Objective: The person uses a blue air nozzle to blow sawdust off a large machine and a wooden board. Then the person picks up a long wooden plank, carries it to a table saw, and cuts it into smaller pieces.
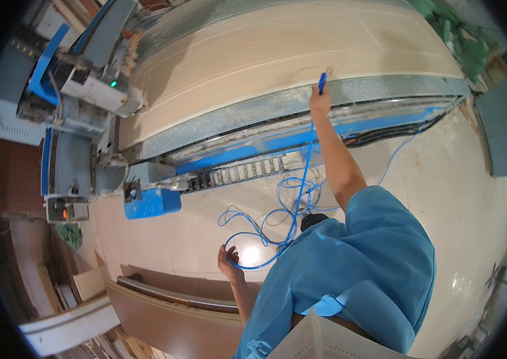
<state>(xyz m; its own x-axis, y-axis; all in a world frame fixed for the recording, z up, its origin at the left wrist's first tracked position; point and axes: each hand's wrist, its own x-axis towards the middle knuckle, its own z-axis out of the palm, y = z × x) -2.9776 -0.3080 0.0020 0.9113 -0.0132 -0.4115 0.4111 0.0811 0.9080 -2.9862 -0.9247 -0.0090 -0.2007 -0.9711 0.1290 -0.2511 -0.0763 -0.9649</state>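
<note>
My right hand (319, 100) reaches out at arm's length to the edge of a wide machine bed and grips a blue air nozzle (323, 81). The nozzle's tip points at the large beige board (277, 48) lying on the bed. A thin blue hose (294, 209) runs down from the nozzle along my forearm and lies in loose coils on the floor. My left hand (228, 258) hangs low beside my blue shirt, its fingers curled round a loop of that hose.
The grey and blue machine frame (253, 143) has a cable chain (241, 173) along its front. A gantry head (86, 78) with a green light stands at the left. Brown panels (170, 311) lean at the lower left. Pale dusty floor (433, 191) extends to the right.
</note>
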